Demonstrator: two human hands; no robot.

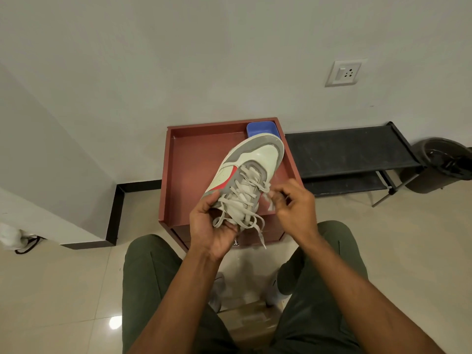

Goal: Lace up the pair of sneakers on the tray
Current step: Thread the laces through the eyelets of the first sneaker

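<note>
You sit with your knees either side of a low reddish-brown tray (178,159) whose raised rim stands against the white wall, and you hold one sneaker (251,163) up over it, toe pointing away and toward the tray's far right corner. Your left hand (210,226) cups the heel end from below, fingers and thumb curled round the collar, with loose loops of the grey lace (245,200) draped over them. Your right hand (293,203) sits just beside the shoe's right side, its fingers bent together and pinching a lace end near the upper eyelets; that end is blurred. The other lace end hangs down below the left hand. The sneaker is white and grey with a red stripe on its side. A blue container (263,127) lies in the tray's far right corner, partly hidden behind the toe. To the right stands a black shoe rack (344,152), a dark bin (441,167) beyond it.
</note>
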